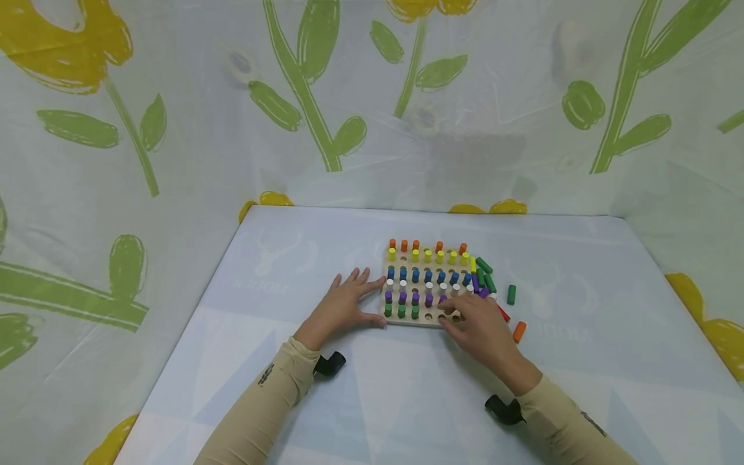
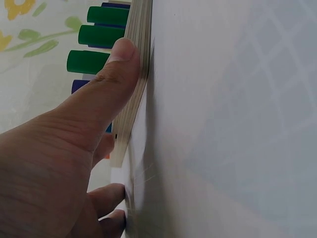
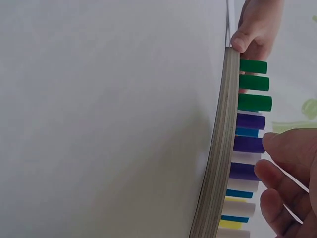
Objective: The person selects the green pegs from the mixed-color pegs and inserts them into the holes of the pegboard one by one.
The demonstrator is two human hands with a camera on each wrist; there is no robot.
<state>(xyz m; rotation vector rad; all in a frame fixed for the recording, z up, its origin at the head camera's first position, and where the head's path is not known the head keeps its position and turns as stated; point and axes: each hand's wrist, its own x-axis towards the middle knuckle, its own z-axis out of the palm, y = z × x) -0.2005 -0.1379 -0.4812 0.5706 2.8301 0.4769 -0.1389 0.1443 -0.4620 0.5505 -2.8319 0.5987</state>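
A wooden pegboard (image 1: 414, 322) carries rows of coloured pegs. At its left front corner my left hand (image 1: 340, 309) steadies it, thumb (image 2: 121, 62) along the layered front edge and the other fingers spread out straight past the left side. Three green pegs (image 2: 89, 61) stand in the nearest row beside that thumb. My right hand (image 1: 482, 326) is over the right front part of the board. Its thumb and index fingertips are apart, right at the ends of the purple pegs (image 3: 247, 144), with no peg showing between them. Bare holes (image 1: 428, 316) show in the front row.
Loose pegs lie to the right of the board, among them a green peg (image 1: 511, 294), an orange peg (image 1: 520, 332) and a red peg (image 1: 504, 313). The pale table (image 1: 302, 413) ends in front of a flower-printed curtain (image 1: 197, 129).
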